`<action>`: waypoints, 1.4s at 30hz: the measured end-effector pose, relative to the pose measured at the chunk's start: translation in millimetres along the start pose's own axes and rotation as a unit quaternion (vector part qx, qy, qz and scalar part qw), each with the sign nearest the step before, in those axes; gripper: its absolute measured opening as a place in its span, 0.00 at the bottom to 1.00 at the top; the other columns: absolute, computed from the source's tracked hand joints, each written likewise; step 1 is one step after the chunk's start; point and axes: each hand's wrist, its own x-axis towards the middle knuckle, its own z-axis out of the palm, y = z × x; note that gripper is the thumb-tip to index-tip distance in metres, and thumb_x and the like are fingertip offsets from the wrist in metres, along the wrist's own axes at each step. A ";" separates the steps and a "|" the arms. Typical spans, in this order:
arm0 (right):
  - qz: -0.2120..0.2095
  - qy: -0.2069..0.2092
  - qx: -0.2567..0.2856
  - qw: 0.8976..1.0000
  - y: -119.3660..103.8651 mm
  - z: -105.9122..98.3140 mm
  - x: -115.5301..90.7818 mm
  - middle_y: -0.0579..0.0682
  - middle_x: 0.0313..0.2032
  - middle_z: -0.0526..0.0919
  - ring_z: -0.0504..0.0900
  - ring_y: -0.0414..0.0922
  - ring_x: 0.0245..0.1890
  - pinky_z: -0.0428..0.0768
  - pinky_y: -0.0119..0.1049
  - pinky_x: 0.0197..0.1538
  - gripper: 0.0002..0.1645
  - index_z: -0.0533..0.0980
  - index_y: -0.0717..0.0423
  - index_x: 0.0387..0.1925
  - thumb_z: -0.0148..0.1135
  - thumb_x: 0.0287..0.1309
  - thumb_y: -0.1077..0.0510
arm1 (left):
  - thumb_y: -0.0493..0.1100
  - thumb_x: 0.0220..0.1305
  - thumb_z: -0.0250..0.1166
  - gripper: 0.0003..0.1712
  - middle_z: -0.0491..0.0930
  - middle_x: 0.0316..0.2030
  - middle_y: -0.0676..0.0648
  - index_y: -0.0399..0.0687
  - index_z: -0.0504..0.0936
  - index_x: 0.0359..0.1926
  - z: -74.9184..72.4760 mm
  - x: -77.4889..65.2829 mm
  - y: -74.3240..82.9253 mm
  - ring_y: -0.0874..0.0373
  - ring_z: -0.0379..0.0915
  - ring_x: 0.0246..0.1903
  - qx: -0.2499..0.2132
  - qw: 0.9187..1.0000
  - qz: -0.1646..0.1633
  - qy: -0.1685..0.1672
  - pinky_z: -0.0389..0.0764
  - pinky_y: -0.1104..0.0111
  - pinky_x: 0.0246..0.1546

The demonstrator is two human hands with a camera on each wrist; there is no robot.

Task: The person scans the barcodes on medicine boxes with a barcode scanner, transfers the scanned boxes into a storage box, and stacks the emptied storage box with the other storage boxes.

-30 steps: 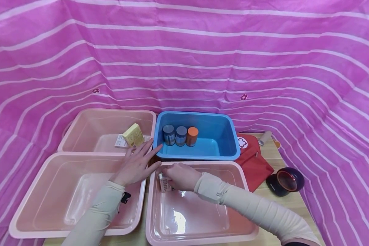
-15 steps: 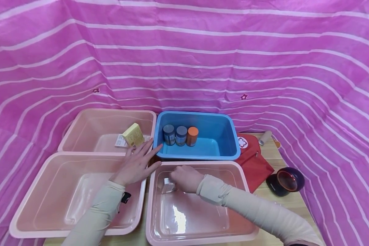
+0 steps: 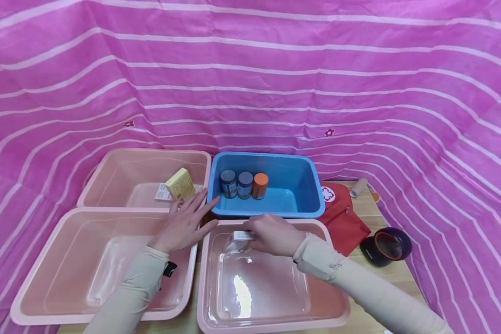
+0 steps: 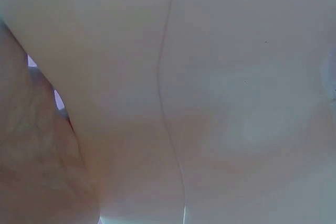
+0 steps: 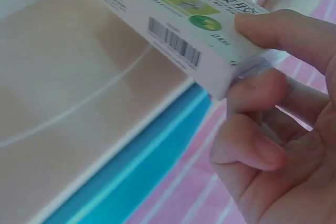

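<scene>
In the head view my right hand (image 3: 274,235) pinches a small white medicine box (image 3: 241,235) above the front right pink bin (image 3: 206,278). The right wrist view shows that box (image 5: 176,27) close up, with green pictures, printed characters and a barcode; thumb and index finger grip one end while the other fingers curl below. My left hand (image 3: 183,228) is spread palm down across the meeting rims of the bins, its fingertips by the blue bin (image 3: 284,215). Part of the left palm (image 4: 37,145) borders the pale plastic in the left wrist view.
A yellow box (image 3: 181,184) and a white box (image 3: 163,192) lie in the back left pink bin (image 3: 121,185). Two dark-lidded jars and an orange-lidded jar (image 3: 260,185) stand in the blue bin. A red pouch (image 3: 338,222) and a black round device (image 3: 387,246) sit at right.
My right hand has lifted the white medicine box off the front right bin's floor and moved it rightward. The left hand stays in place.
</scene>
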 end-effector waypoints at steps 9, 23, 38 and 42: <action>-0.001 0.065 -0.015 0.998 3.4 -23.6 -35.7 0.44 0.40 0.88 0.85 0.38 0.37 0.83 0.29 0.40 0.19 0.85 0.51 0.49 0.78 0.55 0.53 | 0.65 0.72 0.57 0.41 0.49 0.82 0.41 0.62 0.59 0.80 -0.5 0.5 0.2 0.40 0.45 0.80 -0.010 1.000 -0.006 -0.015 0.49 0.36 0.72; 0.061 0.211 -0.056 0.974 33.0 -79.3 -131.8 0.42 0.32 0.86 0.72 0.30 0.23 0.74 0.25 0.24 0.17 0.84 0.54 0.43 0.79 0.51 0.59 | 0.66 0.73 0.56 0.41 0.48 0.82 0.41 0.63 0.58 0.80 0.9 1.2 0.2 0.41 0.44 0.80 0.005 1.000 -0.001 -0.018 0.50 0.36 0.72; 0.280 0.235 -0.016 0.931 109.4 -68.3 -229.2 0.62 0.28 0.87 0.85 0.46 0.21 0.79 0.30 0.19 0.29 0.74 0.68 0.57 0.73 0.59 0.60 | 0.66 0.73 0.55 0.41 0.48 0.82 0.41 0.62 0.59 0.80 -1.2 0.7 0.7 0.40 0.45 0.80 0.019 1.000 -0.001 -0.017 0.52 0.35 0.71; 0.317 0.198 -0.008 0.927 127.9 -51.3 -237.2 0.52 0.24 0.84 0.80 0.41 0.18 0.78 0.36 0.21 0.28 0.71 0.68 0.58 0.70 0.61 0.60 | 0.66 0.73 0.55 0.40 0.48 0.82 0.41 0.62 0.58 0.80 -1.4 1.1 1.0 0.40 0.44 0.80 0.018 1.000 -0.003 -0.020 0.51 0.35 0.72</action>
